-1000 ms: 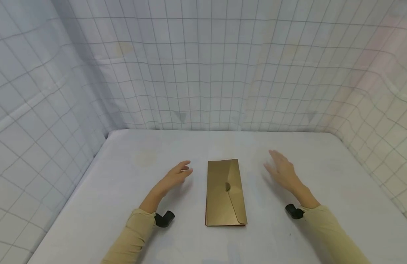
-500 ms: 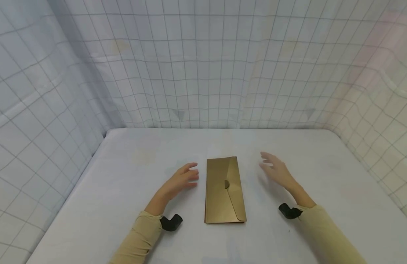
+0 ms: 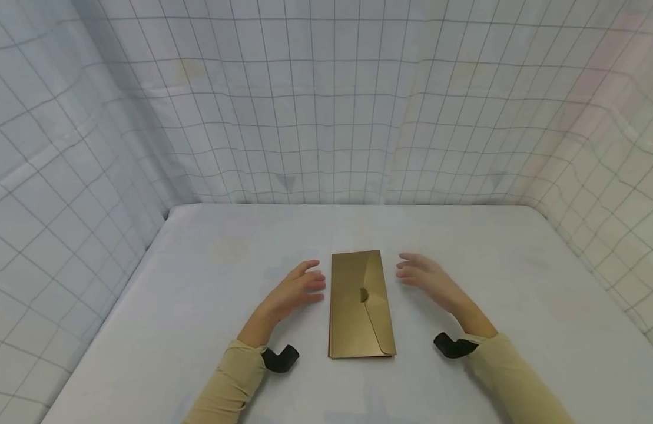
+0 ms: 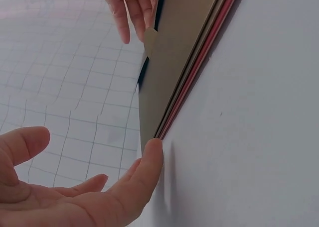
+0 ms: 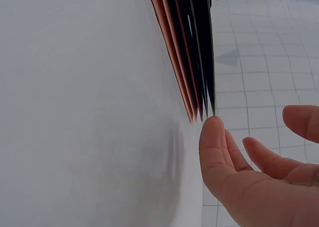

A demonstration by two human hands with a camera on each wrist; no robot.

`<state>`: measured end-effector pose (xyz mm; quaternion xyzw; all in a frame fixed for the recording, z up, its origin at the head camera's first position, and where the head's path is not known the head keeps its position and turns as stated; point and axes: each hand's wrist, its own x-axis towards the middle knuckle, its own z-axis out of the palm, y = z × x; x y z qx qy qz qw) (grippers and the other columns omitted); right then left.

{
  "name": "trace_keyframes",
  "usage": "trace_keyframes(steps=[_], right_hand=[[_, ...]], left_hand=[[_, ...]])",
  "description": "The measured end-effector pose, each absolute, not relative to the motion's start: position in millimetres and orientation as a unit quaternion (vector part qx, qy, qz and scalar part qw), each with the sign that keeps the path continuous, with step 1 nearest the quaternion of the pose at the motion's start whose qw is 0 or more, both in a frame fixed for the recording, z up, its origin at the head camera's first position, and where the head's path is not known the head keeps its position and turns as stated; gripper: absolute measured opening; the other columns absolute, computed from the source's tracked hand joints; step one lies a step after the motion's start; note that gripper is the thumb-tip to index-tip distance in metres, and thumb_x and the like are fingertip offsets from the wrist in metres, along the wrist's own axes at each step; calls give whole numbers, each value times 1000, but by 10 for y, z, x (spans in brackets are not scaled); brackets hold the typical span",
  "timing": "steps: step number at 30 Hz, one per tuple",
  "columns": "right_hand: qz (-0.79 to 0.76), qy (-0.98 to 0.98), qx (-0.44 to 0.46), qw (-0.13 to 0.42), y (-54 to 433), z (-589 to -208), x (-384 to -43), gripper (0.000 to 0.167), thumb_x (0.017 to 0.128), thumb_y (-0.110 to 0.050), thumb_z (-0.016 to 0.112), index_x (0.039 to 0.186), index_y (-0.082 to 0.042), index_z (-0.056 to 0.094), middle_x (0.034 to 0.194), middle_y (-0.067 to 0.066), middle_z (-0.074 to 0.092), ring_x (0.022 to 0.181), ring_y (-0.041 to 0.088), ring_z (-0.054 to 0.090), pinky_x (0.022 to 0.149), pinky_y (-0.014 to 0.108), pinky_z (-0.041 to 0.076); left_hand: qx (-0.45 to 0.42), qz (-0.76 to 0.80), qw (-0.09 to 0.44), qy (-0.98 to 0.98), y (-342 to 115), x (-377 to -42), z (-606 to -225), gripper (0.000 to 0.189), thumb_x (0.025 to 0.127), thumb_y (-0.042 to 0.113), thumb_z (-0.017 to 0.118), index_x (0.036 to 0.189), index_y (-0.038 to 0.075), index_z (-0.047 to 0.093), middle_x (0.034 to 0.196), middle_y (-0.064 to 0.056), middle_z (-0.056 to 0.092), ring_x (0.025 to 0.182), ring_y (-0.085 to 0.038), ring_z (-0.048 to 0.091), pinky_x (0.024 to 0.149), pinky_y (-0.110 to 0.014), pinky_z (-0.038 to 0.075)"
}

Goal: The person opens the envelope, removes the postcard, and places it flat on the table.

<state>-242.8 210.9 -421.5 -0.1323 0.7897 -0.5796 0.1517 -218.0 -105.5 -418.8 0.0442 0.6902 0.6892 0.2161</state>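
A stack of envelopes (image 3: pixel 352 318) lies flat on the white table, its top one gold with a small tab on the flap. In the left wrist view the stack's side (image 4: pixel 192 62) shows several layers, red ones at the bottom. Just left of the stack in the head view is my left hand (image 3: pixel 291 291), fingers spread and loosely bent, holding nothing. My right hand (image 3: pixel 432 284) hovers right of the stack, fingers pointing toward it, also holding nothing. The right wrist view shows the envelopes' edges (image 5: pixel 187 53) fanned slightly apart beyond the fingertips.
The white table (image 3: pixel 252 229) extends around the stack. White grid-patterned curtains (image 3: pixel 331 106) enclose it at the back and both sides. A black wrist camera (image 3: pixel 281 359) sits by the left sleeve, another black camera (image 3: pixel 453 345) by the right.
Both hands have moved inward toward the stack, the right one farther leftward. The envelopes stay in place on the table; the head view shifts slightly.
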Motion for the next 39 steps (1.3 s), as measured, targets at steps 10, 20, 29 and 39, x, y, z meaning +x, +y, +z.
trace_keyframes(steps=[10, 20, 29, 39], right_hand=[[-649, 719, -126, 212, 1983, -4326, -2410, 56, 97, -14, 44, 144, 8, 22, 139, 33, 36, 103, 3, 57, 93, 19, 47], [-657, 710, -138, 214, 1939, -4368, -2411, 54, 100, -16, 39, 143, 11, 21, 133, 30, 44, 102, 2, 58, 91, 20, 48], [-670, 700, -131, 211, 1899, -4362, -2397, 52, 99, -13, 39, 142, 12, 23, 125, 18, 53, 100, 1, 59, 89, 19, 48], [-624, 743, -142, 194, 1777, -4373, -2390, 45, 96, -13, 48, 135, 8, 41, 137, 28, 46, 102, 0, 57, 91, 22, 48]], left_hand=[[21, 709, 229, 667, -994, -2160, -4228, 64, 97, 14, 41, 149, 4, 5, 139, -33, 31, 133, -44, 35, 102, -49, 43], [16, 715, 228, 661, -937, -2151, -4210, 64, 98, 13, 41, 150, 7, 4, 146, -29, 24, 134, -42, 35, 99, -50, 45], [10, 704, 231, 672, -903, -2148, -4210, 66, 97, 16, 43, 150, 10, 4, 148, -28, 27, 136, -40, 34, 98, -50, 46], [15, 696, 223, 682, -883, -2142, -4218, 64, 98, 14, 42, 150, 10, 4, 146, -28, 30, 137, -42, 31, 99, -52, 44]])
